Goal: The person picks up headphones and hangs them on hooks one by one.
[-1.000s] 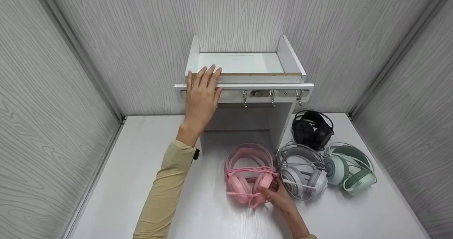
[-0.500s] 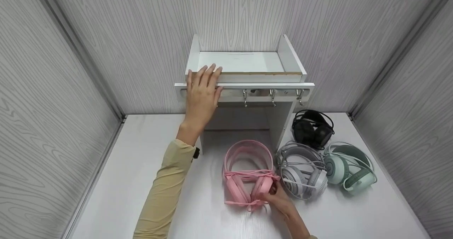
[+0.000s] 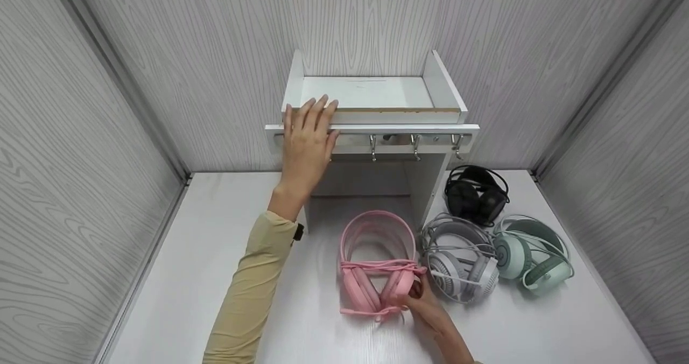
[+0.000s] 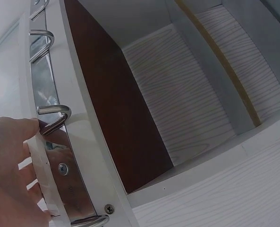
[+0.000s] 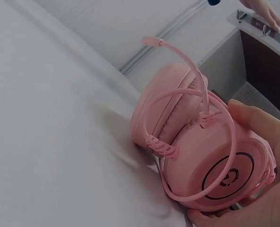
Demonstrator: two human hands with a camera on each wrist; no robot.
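A pink headset (image 3: 379, 288) with a boom microphone and a bundled cable stands on the white table, headband upward. My right hand (image 3: 428, 302) grips its right ear cup, thumb on one side and fingers on the other, as the right wrist view (image 5: 260, 120) also shows of that hand. My left hand (image 3: 307, 151) holds the top edge of the white hook rack's front rail (image 3: 355, 146), fingers over the top and thumb at the front. In the left wrist view the thumb lies beside a metal hook (image 4: 57, 113); the fingertips are hidden behind the rail.
Grey headphones (image 3: 463, 267) lie right beside my right hand, with mint green headphones (image 3: 538, 261) farther right and black headphones (image 3: 476, 197) behind them. The rack has an upper tray (image 3: 371, 92) and an opening below its rail. Grey panel walls enclose the table.
The pink headset has tipped more upright, its headband rising a little and its ear cups settling lower. My right hand keeps its grip; my left hand stays on the rail.
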